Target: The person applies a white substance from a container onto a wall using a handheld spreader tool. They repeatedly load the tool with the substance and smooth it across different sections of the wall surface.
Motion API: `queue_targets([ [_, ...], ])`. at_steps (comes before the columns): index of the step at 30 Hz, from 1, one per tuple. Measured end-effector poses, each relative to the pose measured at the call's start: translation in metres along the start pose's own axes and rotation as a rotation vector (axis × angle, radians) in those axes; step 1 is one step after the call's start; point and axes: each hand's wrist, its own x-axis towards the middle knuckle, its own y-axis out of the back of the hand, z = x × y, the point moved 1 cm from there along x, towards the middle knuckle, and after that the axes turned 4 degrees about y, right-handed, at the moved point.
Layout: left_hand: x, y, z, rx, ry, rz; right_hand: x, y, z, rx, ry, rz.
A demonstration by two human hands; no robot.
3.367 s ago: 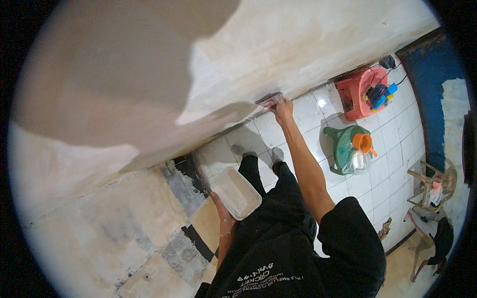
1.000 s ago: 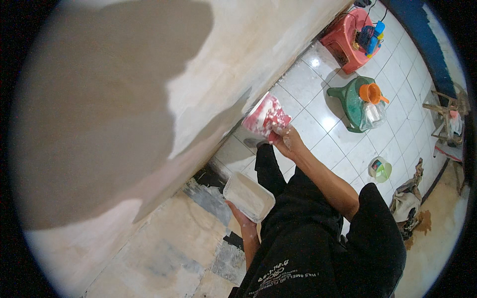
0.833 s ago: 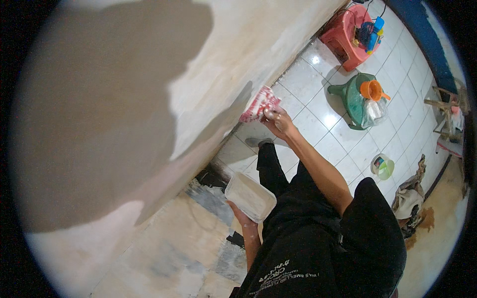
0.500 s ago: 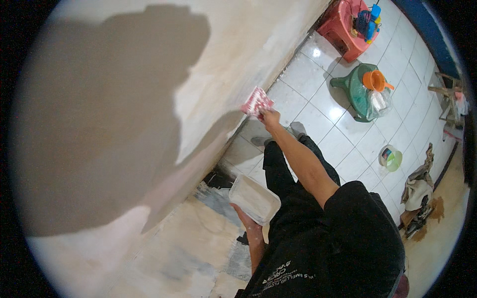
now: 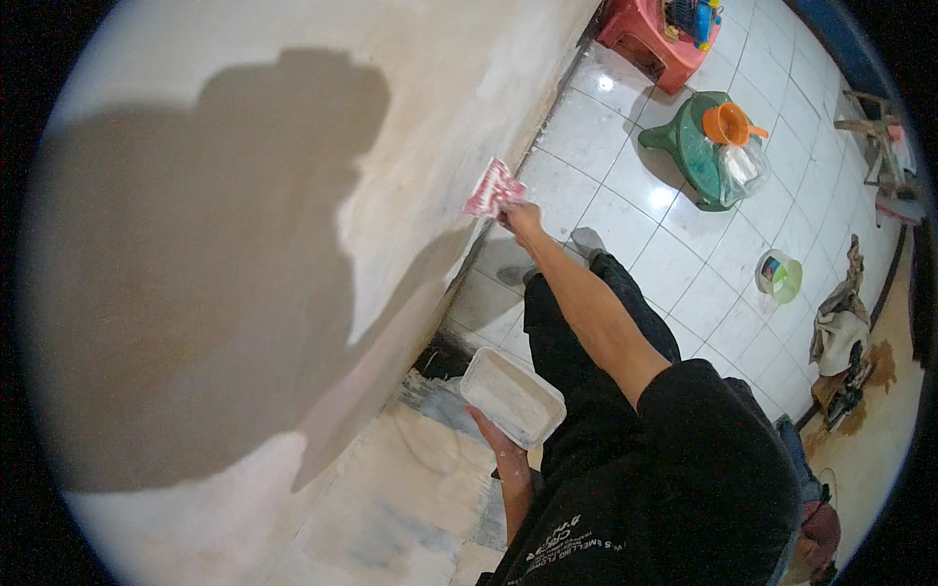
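My right hand (image 5: pixel 521 217), on an outstretched arm, is closed around a red putty spreader (image 5: pixel 493 188) smeared with white paste. The spreader is against or very near the lower part of the wall (image 5: pixel 420 146), close to the floor; contact is hard to make out. Lower down, my left hand (image 5: pixel 501 441) grips a shallow white rectangular tray (image 5: pixel 525 377) from its side and underneath. A pale paste coats the tray's inside. Some of the left fingers are hidden beneath it.
On the white floor tiles (image 5: pixel 625 190) stand a red plastic stool (image 5: pixel 650 49) and a green stool (image 5: pixel 689 156), which carries an orange dipper (image 5: pixel 726 124) and a plastic bag (image 5: pixel 743 168). Farther right are a small tub (image 5: pixel 779 276), crumpled cloths (image 5: pixel 838 332) and a wooden stand (image 5: pixel 879 137).
The spreader and my right hand have shifted slightly left and up in the picture. The tray sits slightly farther right. The whole view has turned a little, with the stools displaced.
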Motion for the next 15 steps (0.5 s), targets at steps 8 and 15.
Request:
queue_targets([
  [8,0.003,0.025,-0.004,-0.014,-0.048,0.034,-0.063,-0.008,-0.08,0.387,0.135,-0.339],
  [15,0.013,0.02,-0.002,-0.002,0.003,-0.051,-0.01,-0.025,-0.083,0.067,0.244,-0.05],
])
